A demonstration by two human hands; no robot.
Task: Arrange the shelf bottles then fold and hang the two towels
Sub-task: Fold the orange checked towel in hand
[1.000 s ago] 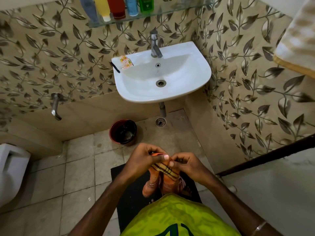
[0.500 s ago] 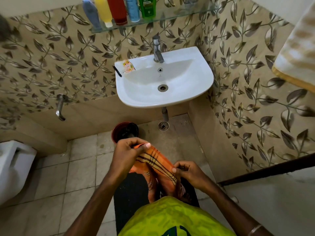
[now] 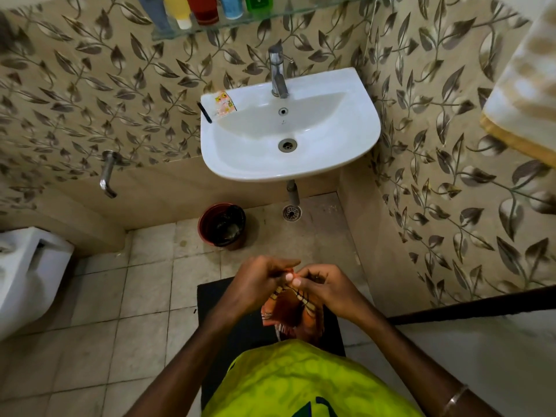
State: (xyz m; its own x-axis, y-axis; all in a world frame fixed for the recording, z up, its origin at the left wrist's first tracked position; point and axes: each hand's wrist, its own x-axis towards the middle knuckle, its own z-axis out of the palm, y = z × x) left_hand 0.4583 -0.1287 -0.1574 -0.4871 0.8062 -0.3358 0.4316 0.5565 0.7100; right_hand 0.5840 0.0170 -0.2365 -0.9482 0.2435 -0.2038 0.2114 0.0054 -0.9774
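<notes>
Soft, even indoor light is filling the room; the white sink is glaring faintly, wide-angle distortion is bending the edges, and the corners are blurring.

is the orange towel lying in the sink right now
No, the orange towel is pinched between the left hand and right hand in front of the person, while the sink holds no cloth.

The person wore a bright yellow-green shirt with a faint pattern of lighter rounded patches and a dark blue marking at its lower hem edge. Both forearms were bare, with no sleeves showing. A thin silver metal bangle circled the right wrist.
</notes>
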